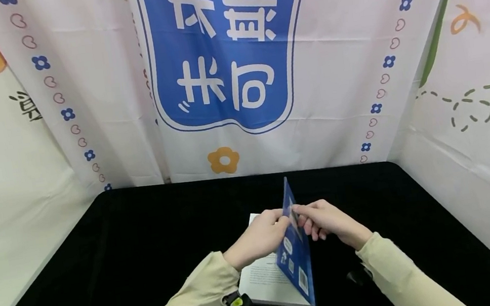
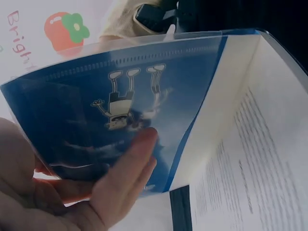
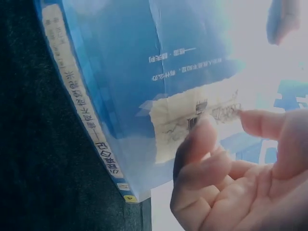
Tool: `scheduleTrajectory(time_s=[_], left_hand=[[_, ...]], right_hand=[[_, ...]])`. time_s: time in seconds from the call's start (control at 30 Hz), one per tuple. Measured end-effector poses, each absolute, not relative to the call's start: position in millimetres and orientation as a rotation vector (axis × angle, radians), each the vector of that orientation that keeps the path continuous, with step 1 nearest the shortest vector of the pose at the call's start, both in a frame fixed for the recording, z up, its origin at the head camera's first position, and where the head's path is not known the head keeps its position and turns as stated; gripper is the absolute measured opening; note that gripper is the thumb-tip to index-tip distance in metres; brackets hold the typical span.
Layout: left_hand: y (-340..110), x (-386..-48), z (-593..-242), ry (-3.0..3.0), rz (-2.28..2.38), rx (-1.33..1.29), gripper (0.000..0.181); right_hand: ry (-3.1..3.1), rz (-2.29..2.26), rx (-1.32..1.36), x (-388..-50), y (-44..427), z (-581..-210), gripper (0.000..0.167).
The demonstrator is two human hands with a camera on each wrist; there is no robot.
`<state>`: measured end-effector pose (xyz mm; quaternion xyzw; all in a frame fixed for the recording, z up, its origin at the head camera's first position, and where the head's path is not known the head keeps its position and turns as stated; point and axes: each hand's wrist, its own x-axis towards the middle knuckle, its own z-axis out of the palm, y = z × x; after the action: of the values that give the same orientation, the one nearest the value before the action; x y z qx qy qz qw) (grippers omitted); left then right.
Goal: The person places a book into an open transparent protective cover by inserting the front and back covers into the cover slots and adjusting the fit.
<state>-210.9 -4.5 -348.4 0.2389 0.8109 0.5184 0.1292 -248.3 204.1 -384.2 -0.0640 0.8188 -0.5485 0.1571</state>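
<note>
An open book (image 1: 267,280) lies on the black table, with its blue cover (image 1: 303,260) standing nearly upright at the right side. My left hand (image 1: 257,238) grips this cover at its free edge, one finger pressed on the inner flap (image 2: 72,115) with its cartoon figures. Clear plastic film (image 2: 159,41) shows along the flap's edge. On the outer side, my right hand (image 3: 231,187) is close to the pale printed drawing (image 3: 168,115), fingers loosely bent. Thumb and forefinger stand apart with nothing visible between them; whether a fingertip touches the cover is unclear.
The black tabletop (image 1: 146,247) reaches back to a white printed curtain (image 1: 337,85). Further printed cloths hang at the left (image 1: 5,177) and right (image 1: 475,155). Dark wrist devices are strapped on both sleeves, the left one (image 1: 237,302) beside the book.
</note>
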Motion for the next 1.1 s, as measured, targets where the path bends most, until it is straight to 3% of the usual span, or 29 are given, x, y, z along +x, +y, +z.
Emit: scheduleTrajectory(time_s=[0.4,1.1], left_hand=[[-28.0,-211.2,-364.9,2.428,1.436,0.520,0.032],[-41.4,-216.3,-375.3,2.495,1.323,0.514,0.026]], right_hand=[[2.398,-1.324,-0.253,-246.9,201.5,-389.7,0.033],[2.413,-1.132,-0.205,-245.0,205.0,-387.9,0.035]])
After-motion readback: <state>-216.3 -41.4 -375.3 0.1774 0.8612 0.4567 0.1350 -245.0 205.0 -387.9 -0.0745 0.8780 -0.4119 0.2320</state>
